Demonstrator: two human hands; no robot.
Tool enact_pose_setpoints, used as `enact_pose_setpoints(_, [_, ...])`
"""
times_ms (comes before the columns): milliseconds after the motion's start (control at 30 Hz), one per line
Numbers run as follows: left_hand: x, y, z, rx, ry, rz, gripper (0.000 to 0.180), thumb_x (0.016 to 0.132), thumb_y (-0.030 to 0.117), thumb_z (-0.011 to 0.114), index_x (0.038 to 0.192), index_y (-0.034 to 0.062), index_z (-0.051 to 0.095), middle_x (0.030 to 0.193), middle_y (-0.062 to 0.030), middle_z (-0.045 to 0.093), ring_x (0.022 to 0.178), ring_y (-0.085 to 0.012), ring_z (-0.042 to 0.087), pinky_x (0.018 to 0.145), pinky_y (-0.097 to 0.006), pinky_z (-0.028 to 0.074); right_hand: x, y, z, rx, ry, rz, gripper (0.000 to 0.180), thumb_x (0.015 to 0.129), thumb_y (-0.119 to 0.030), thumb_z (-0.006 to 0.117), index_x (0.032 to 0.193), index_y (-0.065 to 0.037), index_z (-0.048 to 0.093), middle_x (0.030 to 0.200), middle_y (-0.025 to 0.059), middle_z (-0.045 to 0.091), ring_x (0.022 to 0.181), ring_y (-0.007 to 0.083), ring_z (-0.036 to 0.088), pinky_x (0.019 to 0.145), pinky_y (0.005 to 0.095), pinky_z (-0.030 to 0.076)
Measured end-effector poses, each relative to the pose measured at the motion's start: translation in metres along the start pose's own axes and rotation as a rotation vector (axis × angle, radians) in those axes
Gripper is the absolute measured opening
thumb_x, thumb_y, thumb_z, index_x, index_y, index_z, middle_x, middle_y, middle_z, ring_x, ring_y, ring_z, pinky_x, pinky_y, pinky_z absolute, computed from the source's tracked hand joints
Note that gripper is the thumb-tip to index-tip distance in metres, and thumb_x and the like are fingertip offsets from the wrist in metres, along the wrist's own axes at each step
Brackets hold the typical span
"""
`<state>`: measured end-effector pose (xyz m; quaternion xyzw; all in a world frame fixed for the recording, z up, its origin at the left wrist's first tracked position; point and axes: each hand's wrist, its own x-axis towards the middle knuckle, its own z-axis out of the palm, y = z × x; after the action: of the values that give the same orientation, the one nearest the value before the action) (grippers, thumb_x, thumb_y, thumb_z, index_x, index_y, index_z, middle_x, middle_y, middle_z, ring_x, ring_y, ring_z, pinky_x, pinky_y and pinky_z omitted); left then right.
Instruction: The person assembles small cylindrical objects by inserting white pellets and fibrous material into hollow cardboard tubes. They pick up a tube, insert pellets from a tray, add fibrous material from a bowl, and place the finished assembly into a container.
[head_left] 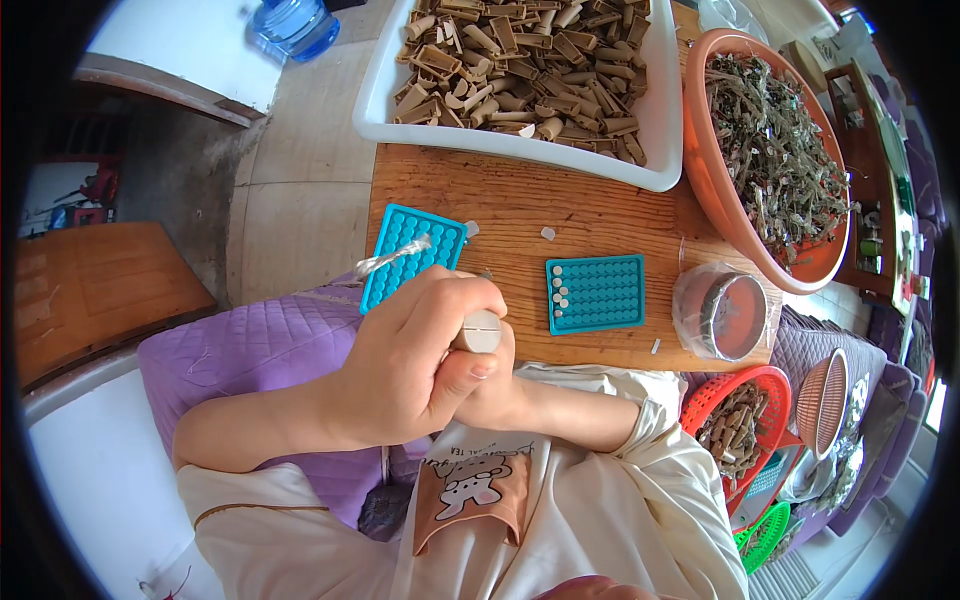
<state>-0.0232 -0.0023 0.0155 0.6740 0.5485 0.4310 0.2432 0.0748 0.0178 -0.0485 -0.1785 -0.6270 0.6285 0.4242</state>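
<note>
My left hand is closed around a short beige cylinder, pinched between thumb and forefinger at the near table edge. A twisted silvery strip sticks out from behind its fingers, over a blue perforated tray that hangs off the table's left corner. My right hand is tucked under the left one. Only its wrist and heel show, and its fingers are hidden. A second blue perforated tray, with a few white pins in its left holes, lies flat just to the right.
A white tub of tan plastic pieces stands at the back of the wooden table. An orange basin of grey-green pieces and a bag-lined round pot are on the right. Red, pink and green baskets sit lower right, and a purple cushion on the left.
</note>
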Motion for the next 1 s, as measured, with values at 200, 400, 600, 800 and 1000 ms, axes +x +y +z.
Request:
enact_pose_setpoints(200, [-0.001,-0.003,0.008,-0.138,-0.049,-0.125,0.032,0.087,0.029,0.044,0.102,0.0009,0.042,0.089,-0.0135,0.052,0.079,-0.0235,0.053,0.07,-0.031,0.042,0.009,-0.007,-0.038,-0.221,-0.268,0.052,0.016,0.074,-0.013,0.059,0.08,-0.001,0.051,0.073,0.0129,0.055,0.067,0.0301,0.056,0.056,0.0362,0.044])
enact_pose_setpoints(400, [-0.007,0.0,0.008,-0.67,-0.207,-0.487,0.037,0.089,0.034,0.037,0.107,0.0024,0.035,0.09,-0.0083,0.052,0.079,-0.0131,0.05,0.071,-0.028,0.042,0.002,-0.047,-0.134,-0.576,-0.411,0.191,0.013,0.07,-0.006,0.063,0.077,0.0,0.055,0.072,0.0102,0.055,0.07,0.0232,0.055,0.057,0.0322,0.043])
enact_pose_setpoints(600, [0.002,0.008,0.002,-0.704,-0.34,-0.732,0.033,0.09,0.033,0.036,0.106,0.004,0.036,0.073,0.0,0.038,0.062,-0.0045,0.037,0.057,-0.018,0.034,-0.026,-0.048,-0.257,-1.248,0.323,0.552,0.011,0.073,-0.005,0.055,0.08,0.002,0.056,0.068,0.0148,0.056,0.059,0.0257,0.055,0.057,0.0317,0.044])
enact_pose_setpoints(800, [0.006,0.002,0.003,-0.755,-0.347,-0.881,0.034,0.092,0.033,0.03,0.11,0.006,0.042,0.08,-0.0007,0.042,0.066,-0.0059,0.038,0.061,-0.019,0.035,-0.055,-0.007,-0.306,-1.444,0.132,0.663,0.018,0.071,-0.008,0.054,0.084,0.004,0.057,0.078,0.0205,0.059,0.075,0.0355,0.057,0.068,0.0406,0.044])
enact_pose_setpoints(1000, [0.006,0.001,0.008,-0.889,-0.303,-1.048,0.029,0.091,0.026,0.034,0.112,0.0084,0.043,0.093,-0.0034,0.047,0.082,-0.0091,0.046,0.072,-0.023,0.039,-0.047,0.008,-0.306,-1.521,0.09,0.696,0.018,0.073,-0.009,0.051,0.084,0.003,0.058,0.079,0.0231,0.058,0.075,0.0365,0.056,0.069,0.0418,0.044])
